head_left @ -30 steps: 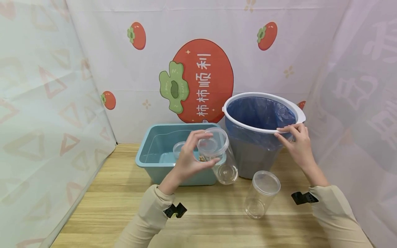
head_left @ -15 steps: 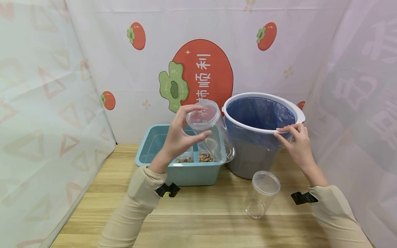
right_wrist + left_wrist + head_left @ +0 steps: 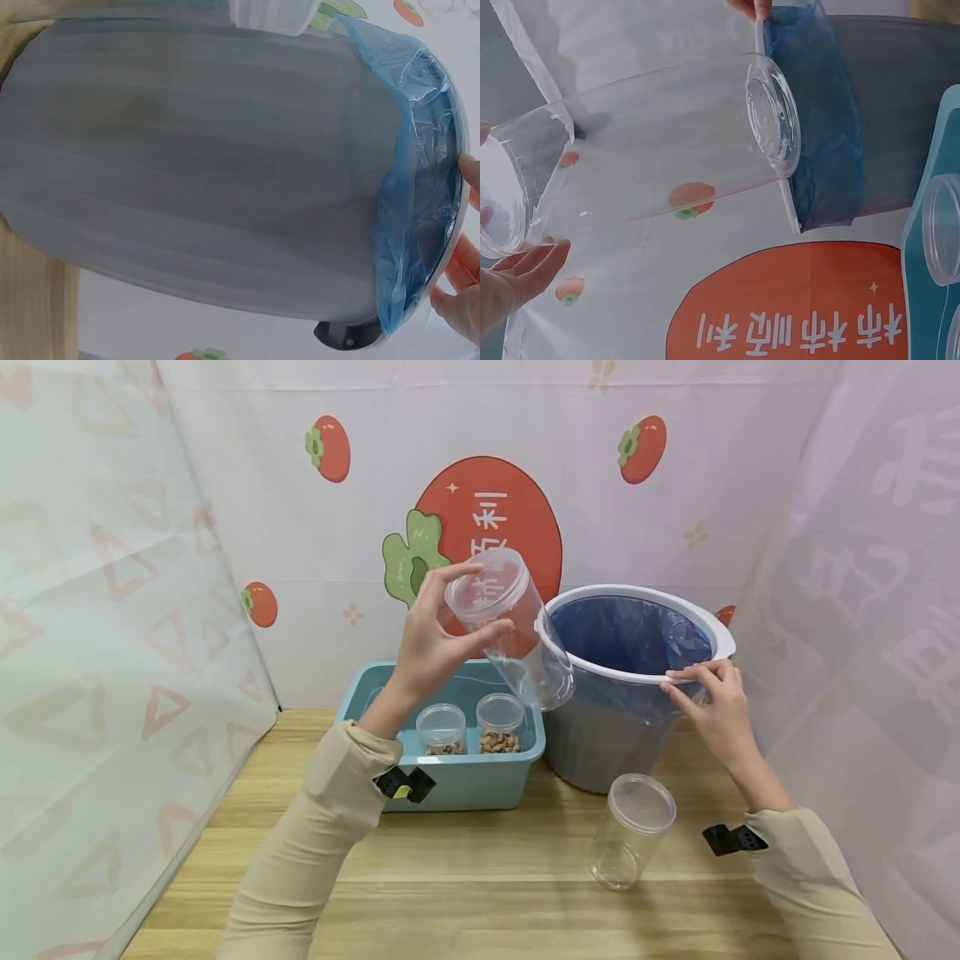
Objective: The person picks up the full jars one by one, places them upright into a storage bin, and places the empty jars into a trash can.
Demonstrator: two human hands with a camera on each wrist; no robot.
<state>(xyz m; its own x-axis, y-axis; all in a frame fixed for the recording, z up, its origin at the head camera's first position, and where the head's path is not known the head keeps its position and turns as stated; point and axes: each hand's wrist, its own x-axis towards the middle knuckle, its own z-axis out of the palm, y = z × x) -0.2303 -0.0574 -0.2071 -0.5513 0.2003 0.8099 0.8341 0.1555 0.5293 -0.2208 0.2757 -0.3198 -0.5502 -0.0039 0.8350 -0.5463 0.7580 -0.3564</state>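
My left hand [image 3: 431, 643] grips a tall clear plastic jar [image 3: 517, 639] round its lidded end. The jar tilts, its base hanging down and to the right, in front of the left side of the trash can [image 3: 600, 735]. Nothing shows inside the jar [image 3: 660, 150] in the left wrist view. The can is grey, with a white rim [image 3: 637, 676] and a blue bag [image 3: 622, 631] folded over its edge. My right hand [image 3: 712, 697] pinches the near right part of that rim. In the right wrist view, the right-hand fingers [image 3: 469, 266] partly leave the frame.
A teal tub [image 3: 457, 781] stands left of the can. Two clear lidded jars inside, the left one [image 3: 441, 727] and the right one [image 3: 500, 718], contain brown nut-like pieces. Another clear lidded jar [image 3: 636, 831] stands on the wooden table [image 3: 450, 877] before the can.
My left hand has lifted the jar up from in front of the tub to beside the can's rim. The two jars in the tub have come into view. My right hand stays put.
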